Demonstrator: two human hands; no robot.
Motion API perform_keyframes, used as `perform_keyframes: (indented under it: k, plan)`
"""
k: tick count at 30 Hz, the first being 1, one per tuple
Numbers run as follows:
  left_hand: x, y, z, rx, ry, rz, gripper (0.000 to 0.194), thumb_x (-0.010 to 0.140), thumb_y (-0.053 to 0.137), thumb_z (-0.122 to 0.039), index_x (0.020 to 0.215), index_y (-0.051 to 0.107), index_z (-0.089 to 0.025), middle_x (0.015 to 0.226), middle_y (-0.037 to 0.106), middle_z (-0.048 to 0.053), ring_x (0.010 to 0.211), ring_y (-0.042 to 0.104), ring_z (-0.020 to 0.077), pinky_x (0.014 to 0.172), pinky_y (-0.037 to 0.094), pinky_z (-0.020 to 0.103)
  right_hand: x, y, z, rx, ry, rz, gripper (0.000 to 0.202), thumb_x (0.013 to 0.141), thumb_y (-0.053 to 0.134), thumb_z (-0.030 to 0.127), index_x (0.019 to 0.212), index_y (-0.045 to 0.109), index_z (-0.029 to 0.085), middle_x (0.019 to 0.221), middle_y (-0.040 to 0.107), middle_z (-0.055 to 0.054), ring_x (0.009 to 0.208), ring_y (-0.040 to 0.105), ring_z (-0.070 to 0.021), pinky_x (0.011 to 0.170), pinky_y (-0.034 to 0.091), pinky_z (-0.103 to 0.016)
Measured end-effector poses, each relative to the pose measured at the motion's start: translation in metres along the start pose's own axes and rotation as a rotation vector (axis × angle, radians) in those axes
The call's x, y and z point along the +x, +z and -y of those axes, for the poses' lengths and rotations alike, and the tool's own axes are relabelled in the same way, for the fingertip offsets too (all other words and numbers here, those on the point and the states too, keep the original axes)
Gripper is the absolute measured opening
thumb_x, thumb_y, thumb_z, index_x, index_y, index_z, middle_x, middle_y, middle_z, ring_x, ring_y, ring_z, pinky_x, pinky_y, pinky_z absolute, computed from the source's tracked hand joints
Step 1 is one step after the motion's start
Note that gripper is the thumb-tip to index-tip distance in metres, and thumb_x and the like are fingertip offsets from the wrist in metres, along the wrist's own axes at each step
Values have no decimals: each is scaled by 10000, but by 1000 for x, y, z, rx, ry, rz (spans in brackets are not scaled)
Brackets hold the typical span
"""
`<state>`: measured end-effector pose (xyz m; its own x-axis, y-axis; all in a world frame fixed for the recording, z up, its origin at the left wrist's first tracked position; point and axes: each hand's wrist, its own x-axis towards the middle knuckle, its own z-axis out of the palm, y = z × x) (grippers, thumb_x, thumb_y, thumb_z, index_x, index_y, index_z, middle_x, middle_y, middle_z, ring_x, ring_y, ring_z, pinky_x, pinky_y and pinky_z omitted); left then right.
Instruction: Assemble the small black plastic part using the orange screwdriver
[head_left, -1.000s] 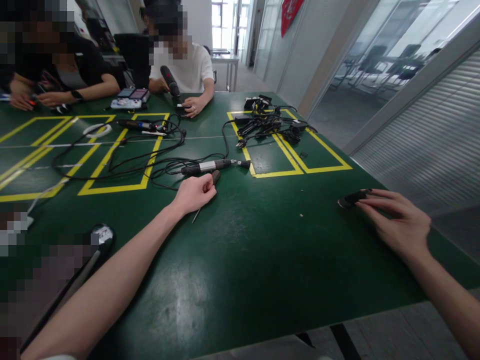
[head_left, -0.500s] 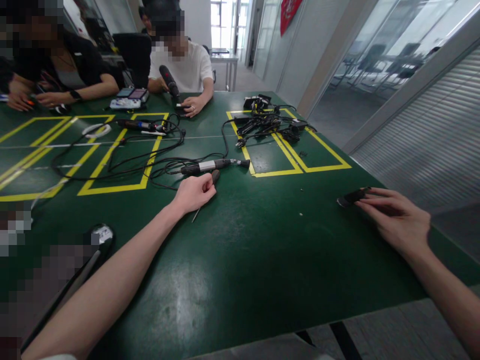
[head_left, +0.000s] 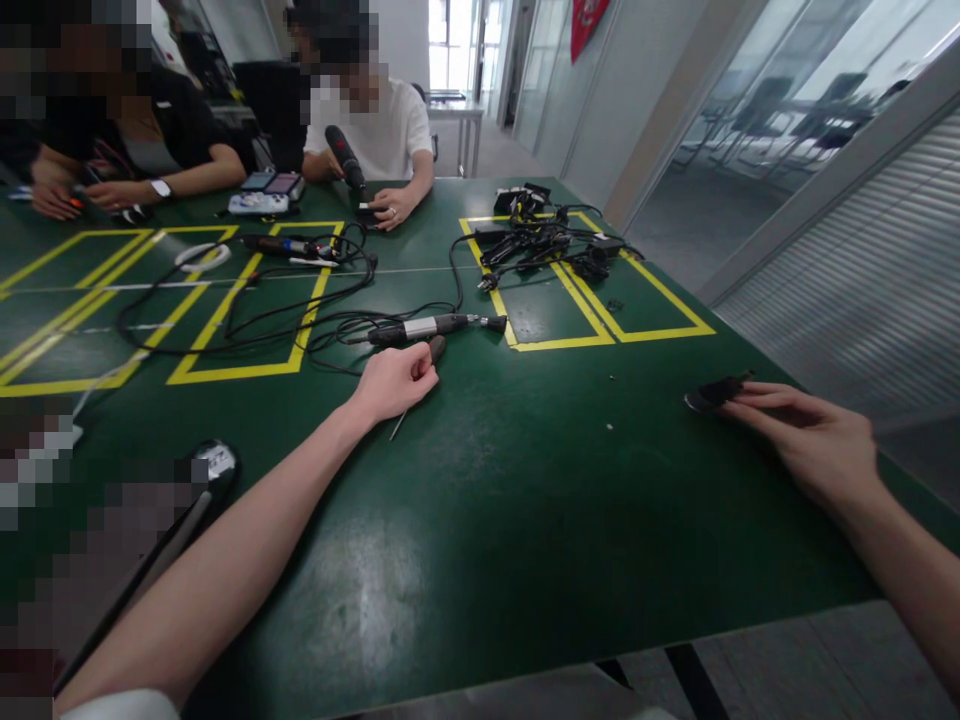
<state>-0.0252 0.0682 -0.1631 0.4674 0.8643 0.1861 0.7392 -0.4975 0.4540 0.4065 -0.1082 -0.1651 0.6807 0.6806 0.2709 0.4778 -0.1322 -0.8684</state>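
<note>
Reaching wide apart, both hands curl low over the table.

Seen against the cable pile, the black piece well to its near right has tipped a little in the right hand, so that more of its pale lower rim shows and a small end sticks up beyond the fingers. To the near left of the pile, more of the white sleeve has come into view. Far to the pile's left, the seated person in black has shifted slightly toward it, and the watch, dark before, now looks white.
</note>
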Motion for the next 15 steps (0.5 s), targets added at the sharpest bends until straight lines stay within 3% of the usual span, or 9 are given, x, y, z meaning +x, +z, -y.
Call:
perform_keyframes:
  k: [3,10,15]
  plan:
    - [0,0,0,-2,-4,2,194,824,585,-237,666,479,-199,599,547,-36,558,479,124,588,269,269,-2,1,9,4,23,18,414,341,895,529,600,747,241,852,782,-68,934,725,-305,1043,535,-532]
    - [0,1,2,-3,2,-2,203,826,585,-239,662,472,-200,586,531,-38,543,461,120,587,257,269,-5,-1,15,-24,101,-26,449,382,879,507,702,743,222,659,726,-58,670,711,-265,693,624,-429]
    - [-1,1,2,-9,5,-5,196,827,580,-232,666,474,-200,583,533,-38,542,461,119,592,258,267,-8,0,13,-43,15,-58,475,475,838,520,833,746,221,700,724,-51,620,702,-228,628,628,-381]
